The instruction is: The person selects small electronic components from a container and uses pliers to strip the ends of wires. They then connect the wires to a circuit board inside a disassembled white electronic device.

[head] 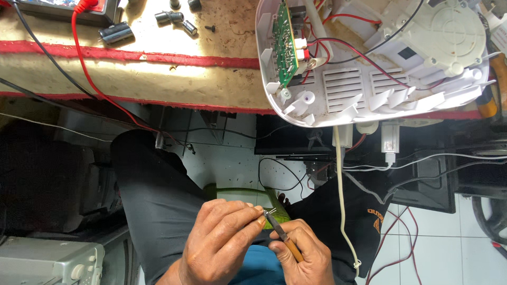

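Observation:
Low in the head view, over my lap, my left hand (222, 240) pinches a tiny metal part at its fingertips. My right hand (303, 253) grips a thin tool with a brown handle (290, 247), and its metal tip meets the small part by my left fingertips. The two hands touch each other. Above them, on the workbench edge, lies an opened white plastic appliance housing (369, 89) with a green circuit board (287, 45), a white motor cover (449, 31) and red and black wires inside.
The bench (158, 74) has a beige top with red trim. On it lie a black meter with a red lead (79, 42) and several small dark cylinders (169, 17). A white cord (340, 195) hangs from the housing. Cables and a grey box (47, 261) sit below.

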